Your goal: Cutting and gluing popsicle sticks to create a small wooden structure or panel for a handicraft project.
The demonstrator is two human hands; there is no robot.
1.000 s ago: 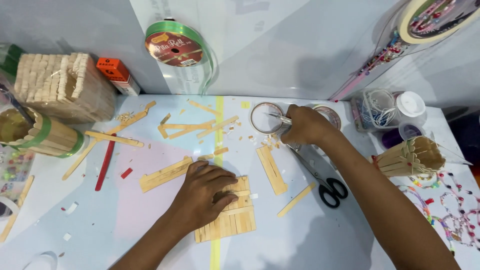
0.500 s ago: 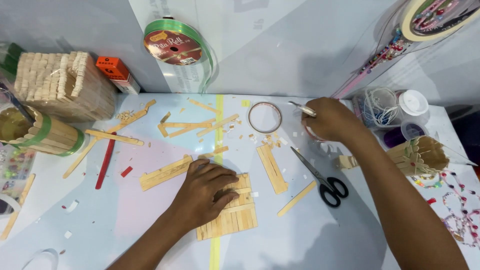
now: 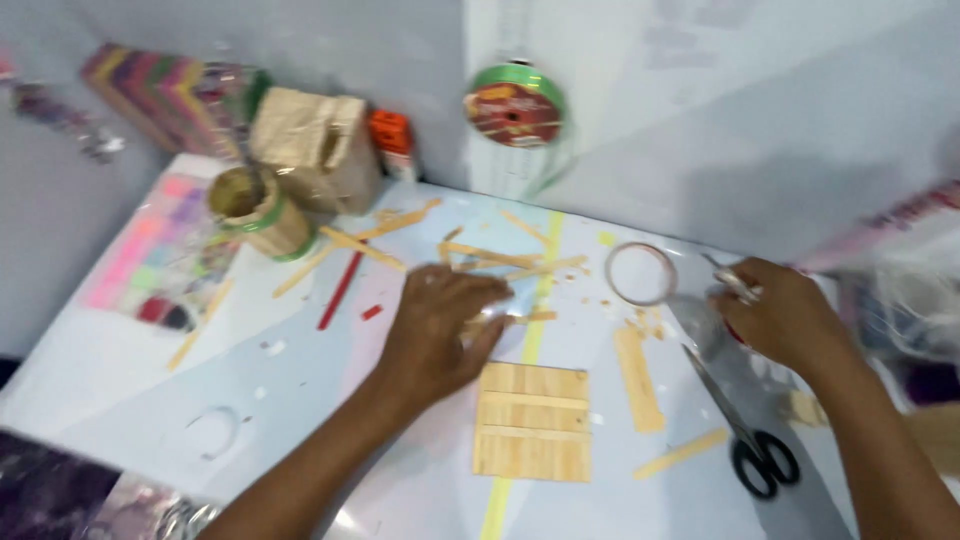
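Wooden flat craft-stick panel point(image 3: 531, 421) looks light, brittle, best gripped edgewise; left hand point(image 3: 437, 330) spread flat, right hand point(image 3: 785, 315) clenched around small metal tool point(image 3: 733, 281).

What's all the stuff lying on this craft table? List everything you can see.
stick panel: one, pale wood, flat near the front edge, free of both hands
loose craft sticks: several, pale wood, scattered mid-table
glued stick strip: one, pale wood, right of the panel
red stick: one, red, left of centre
scissors: one pair, black handles, right side, shut
tape ring: one, clear, ahead of the right hand
ribbon spool: one, green and red, against the back wall
stick house: one, pale wood, back left
stick cup: one, green band, beside the house
table: one, white
left hand: resting on loose sticks, blurred
right hand: holding a small metallic object, too blurred to name
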